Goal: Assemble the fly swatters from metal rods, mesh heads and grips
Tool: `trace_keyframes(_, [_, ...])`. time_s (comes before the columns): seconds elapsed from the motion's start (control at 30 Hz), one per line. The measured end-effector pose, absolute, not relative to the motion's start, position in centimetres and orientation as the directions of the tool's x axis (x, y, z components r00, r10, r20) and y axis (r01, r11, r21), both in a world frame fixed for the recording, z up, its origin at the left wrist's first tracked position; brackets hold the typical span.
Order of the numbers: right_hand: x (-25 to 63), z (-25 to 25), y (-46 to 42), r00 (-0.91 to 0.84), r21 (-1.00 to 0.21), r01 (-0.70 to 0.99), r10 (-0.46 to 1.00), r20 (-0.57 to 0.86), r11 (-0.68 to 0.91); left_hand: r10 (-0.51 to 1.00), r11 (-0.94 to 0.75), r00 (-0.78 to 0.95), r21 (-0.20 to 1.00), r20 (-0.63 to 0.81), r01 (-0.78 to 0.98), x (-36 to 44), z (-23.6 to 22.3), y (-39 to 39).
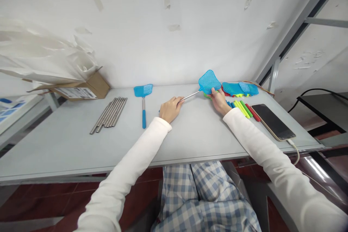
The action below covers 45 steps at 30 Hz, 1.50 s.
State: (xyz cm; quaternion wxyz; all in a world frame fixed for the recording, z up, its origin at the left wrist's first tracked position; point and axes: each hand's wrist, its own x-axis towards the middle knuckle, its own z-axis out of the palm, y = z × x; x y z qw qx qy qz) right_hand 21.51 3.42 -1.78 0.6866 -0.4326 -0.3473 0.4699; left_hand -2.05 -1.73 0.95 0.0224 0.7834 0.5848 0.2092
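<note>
The thumb and fingers of my right hand (221, 103) pinch the lower right edge of the mesh head on a blue fly swatter (208, 81), and the head stands beyond my fingertips, away from me. My left hand (170, 109) is curled over the other end, thumb and forefinger closing on it where the thin metal rod (191, 95) comes out; what the remaining fingers press on is hidden beneath them. A bit of blue shows past the far side of that hand.

So the swatter lies between my two hands, its long axis slanting from my left palm outward and up to the right. My right hand is nearer the head, my left nearer the opposite end.

Left of my left hand, a second blue fly swatter (144, 118) lies on the table (190, 137), head away from me and grip toward me. Further left are the metal tubes (110, 114), side by side, with the cardboard box (99, 86) behind them. Just beyond my right hand are the loose swatter heads (233, 88), and beside my right wrist the coloured grips (243, 109), then the smartphone (273, 121).
</note>
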Motion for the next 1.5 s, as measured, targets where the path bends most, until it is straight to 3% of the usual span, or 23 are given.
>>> trace_keyframes(0.37, [21.0,-2.2,3.1,0.264,-0.902,-0.379,0.958,0.111,0.209,0.917,-0.32,0.206,0.319,0.343,0.892,-2.7,0.7,-1.3])
trace_keyframes(0.6, [20.9,-1.4,2.5,0.258,-0.906,-0.361,0.957,0.133,0.223,0.94,-0.308,0.165,0.534,0.299,0.787,-2.5,0.7,-1.2])
trace_keyframes(0.77, [20.7,-0.7,1.9,0.245,-0.917,-0.307,0.952,0.183,0.255,0.939,-0.332,0.193,0.601,0.285,0.727,-2.4,0.8,-1.3])
trace_keyframes(1.13, [19.9,0.0,1.0,0.25,-0.958,-0.146,0.946,0.205,0.246,0.931,-0.354,0.195,0.635,0.308,0.686,-2.4,0.4,-1.3])
trace_keyframes(1.5, [20.2,-1.3,1.7,0.196,-0.947,-0.177,0.953,0.232,0.267,0.949,-0.276,0.125,0.568,0.291,0.775,-2.0,1.3,-2.3])
